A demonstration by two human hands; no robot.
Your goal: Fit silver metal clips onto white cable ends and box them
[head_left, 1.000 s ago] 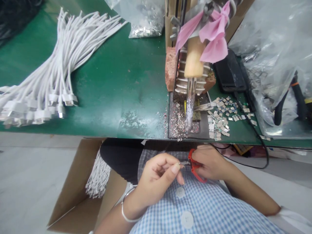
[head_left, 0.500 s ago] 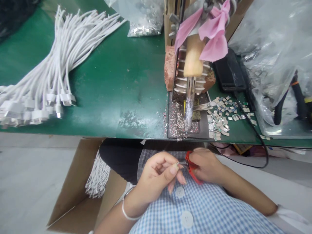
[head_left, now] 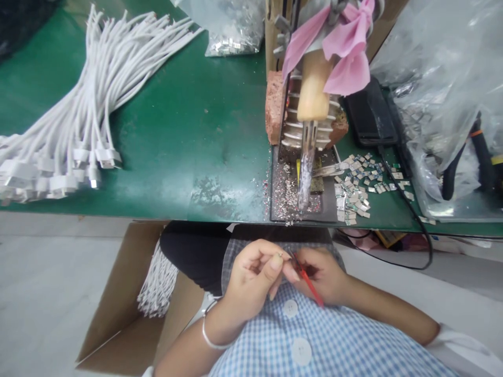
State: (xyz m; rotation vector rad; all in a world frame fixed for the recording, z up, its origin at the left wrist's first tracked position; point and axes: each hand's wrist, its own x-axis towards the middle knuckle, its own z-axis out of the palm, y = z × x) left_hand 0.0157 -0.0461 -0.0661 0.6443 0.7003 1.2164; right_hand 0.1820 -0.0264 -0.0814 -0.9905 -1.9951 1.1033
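Observation:
Over the blue checked apron, my left hand is closed, thumb and forefinger pinching a tiny piece too small to name. My right hand is wrapped round a red-handled hand tool, which looks like small pliers or cutters. Its dark tip meets the left fingertips, and the right fingers partly hide it. Just beyond the hands, a soldering iron with a wooden handle points down over a dark tray strewn with solder bits. Small connector boards lie in a loose pile to its right.
White USB cables lie bundled on the green table. Below left, a cardboard box holds more cables. At right are a phone with a dangling cord, plastic bags and black-handled pliers. A brick flanks the iron's coil.
My right hand has shifted left, bringing the red-handled tool closer to my left fingertips and turning it edge-on. My left hand keeps its pinch and has barely moved.

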